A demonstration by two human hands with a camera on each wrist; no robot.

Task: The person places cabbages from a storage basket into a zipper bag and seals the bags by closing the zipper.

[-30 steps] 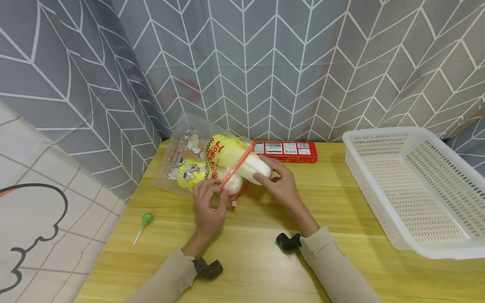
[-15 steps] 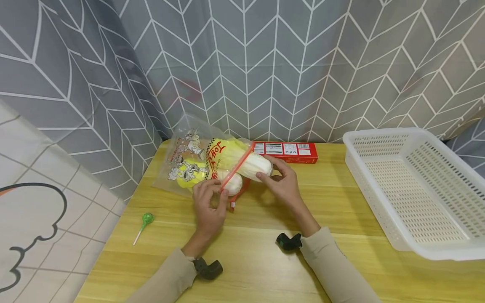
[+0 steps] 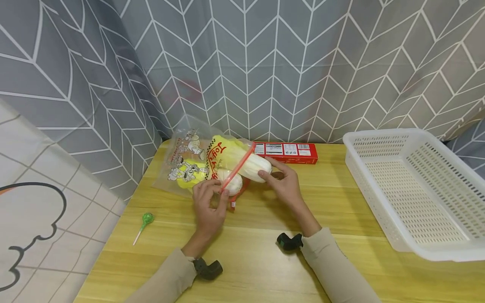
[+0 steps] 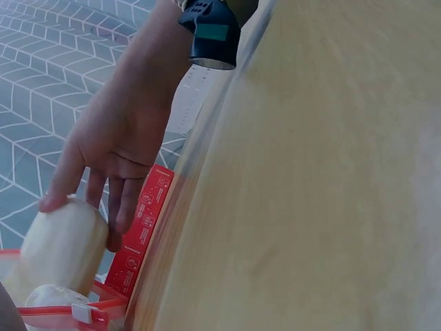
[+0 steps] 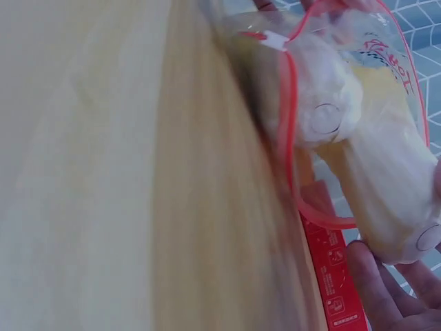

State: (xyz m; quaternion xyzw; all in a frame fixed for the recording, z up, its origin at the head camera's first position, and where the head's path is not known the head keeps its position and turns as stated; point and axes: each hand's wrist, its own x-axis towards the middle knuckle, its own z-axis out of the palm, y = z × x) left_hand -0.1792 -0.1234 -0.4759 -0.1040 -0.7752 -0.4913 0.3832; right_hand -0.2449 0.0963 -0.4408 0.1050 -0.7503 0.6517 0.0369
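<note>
A clear zip bag [image 3: 179, 156] with a red zip edge lies tilted at the table's back left, its mouth toward me. Inside are two napa cabbages with yellow leaf ends and white bases. My left hand [image 3: 209, 206] pinches the near corner of the red zip edge. The upper cabbage [image 3: 257, 167] pokes its white base out of the mouth, and my right hand [image 3: 285, 185] grips that end between thumb and fingers. Just inside the mouth sits the lower cabbage [image 3: 233, 185]. In the right wrist view both white bases show; the right fingers [image 5: 375, 289] lie under the upper cabbage [image 5: 396, 186].
Behind the bag lies a red box [image 3: 291, 152] along the table's back edge. A white perforated basket [image 3: 379, 219] stands at the right. A green lollipop [image 3: 147, 218] rests at the left of the wooden table [image 3: 250, 269]. A grey patterned curtain hangs behind.
The upper cabbage's white base has tilted slightly downward, with my right hand shifting slightly on it. My left hand stays at the zip edge.
</note>
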